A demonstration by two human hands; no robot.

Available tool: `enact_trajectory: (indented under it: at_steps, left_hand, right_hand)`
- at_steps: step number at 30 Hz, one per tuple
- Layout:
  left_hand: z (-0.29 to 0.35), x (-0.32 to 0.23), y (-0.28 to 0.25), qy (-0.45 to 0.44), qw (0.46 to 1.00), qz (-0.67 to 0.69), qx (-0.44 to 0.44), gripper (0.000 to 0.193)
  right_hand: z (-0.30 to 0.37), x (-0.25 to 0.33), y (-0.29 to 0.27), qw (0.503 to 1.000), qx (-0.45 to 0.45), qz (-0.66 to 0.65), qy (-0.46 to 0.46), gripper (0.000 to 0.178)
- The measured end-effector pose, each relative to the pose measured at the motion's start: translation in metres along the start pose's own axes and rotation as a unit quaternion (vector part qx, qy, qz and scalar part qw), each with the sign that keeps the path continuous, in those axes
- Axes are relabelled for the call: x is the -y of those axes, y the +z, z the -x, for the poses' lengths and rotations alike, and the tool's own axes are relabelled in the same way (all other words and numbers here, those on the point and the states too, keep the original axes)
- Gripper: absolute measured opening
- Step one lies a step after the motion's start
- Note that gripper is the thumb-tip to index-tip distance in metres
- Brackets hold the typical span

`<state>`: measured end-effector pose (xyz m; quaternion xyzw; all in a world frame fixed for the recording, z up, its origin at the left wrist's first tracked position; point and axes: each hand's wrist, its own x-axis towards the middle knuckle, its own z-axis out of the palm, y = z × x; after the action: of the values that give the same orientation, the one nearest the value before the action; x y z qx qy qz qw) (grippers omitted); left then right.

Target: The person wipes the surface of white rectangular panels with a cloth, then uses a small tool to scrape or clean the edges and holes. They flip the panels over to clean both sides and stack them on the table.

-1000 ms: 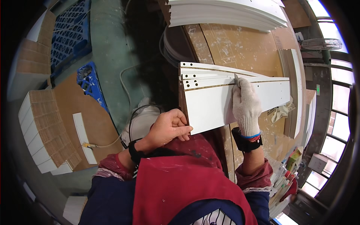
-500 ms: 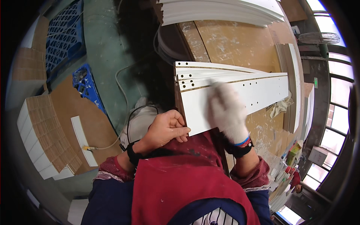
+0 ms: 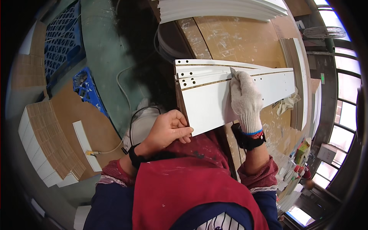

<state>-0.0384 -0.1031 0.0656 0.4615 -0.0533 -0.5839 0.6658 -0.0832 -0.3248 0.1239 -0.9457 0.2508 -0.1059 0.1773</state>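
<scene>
A white panel [image 3: 209, 109] with a brown groove and several dark round holes lies on top of other fanned-out white panels [image 3: 214, 66]. At its near left corner my bare left hand [image 3: 170, 128] pinches the edge between thumb and fingers. My right hand [image 3: 246, 97], in a white knitted glove, is closed over the panel's middle. From its fingertips pokes a small grey flat blade [image 3: 233, 72], its tip at the brown groove. The rest of that tool is hidden inside the glove.
White boards are stacked [image 3: 218, 9] at the far side of the brown worktable [image 3: 237, 38]. More boards [image 3: 297, 88] stand at the right, beside a crumpled cloth [image 3: 287, 102]. On the left are a blue plastic pallet [image 3: 63, 46], stacked panels [image 3: 50, 142] and a hose [image 3: 124, 84].
My right hand, blurred earlier over the panel, has moved slightly right and now shows sharply with the blade tip at the groove. My left hand keeps its pinch on the corner.
</scene>
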Motion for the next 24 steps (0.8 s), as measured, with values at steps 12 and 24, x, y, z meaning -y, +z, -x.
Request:
enact_trajectory:
  at_steps: [12, 24]
  left_hand:
    - [0.001, 0.001, 0.001, 0.008, 1.000, 0.002, -0.004, 0.017]
    - [-0.003, 0.006, 0.001, 0.037, 0.999, 0.011, 0.002, 0.019]
  right_hand:
    - [-0.004, -0.003, -0.006, 1.000, 0.003, 0.012, 0.006, 0.014]
    - [0.017, 0.041, 0.012, 0.990, -0.062, -0.057, -0.115, 0.015]
